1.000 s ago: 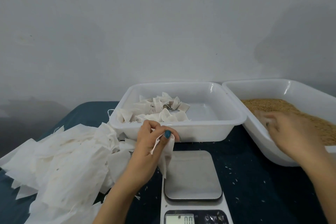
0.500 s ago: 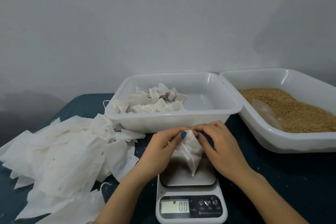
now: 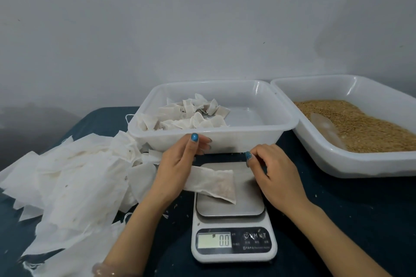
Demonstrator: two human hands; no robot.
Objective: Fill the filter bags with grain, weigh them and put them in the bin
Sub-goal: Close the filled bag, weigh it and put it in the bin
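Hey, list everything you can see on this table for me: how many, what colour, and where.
filter bag: one, white, some grain inside, over the scale plate's left side
scale: one, white with steel plate, front centre, display reads 0.0
bin: one, white, behind the scale
filled bags: a heap, too many to count, white, left half of the bin
tray: one, white, far right
grain: tan, in the tray
scoop: one, clear, lying in the grain
empty bags: a pile, white, left side
table cover: dark blue
left hand: holds the filter bag's left end
right hand: fingers curled over the scale's right edge; what it pinches is unclear
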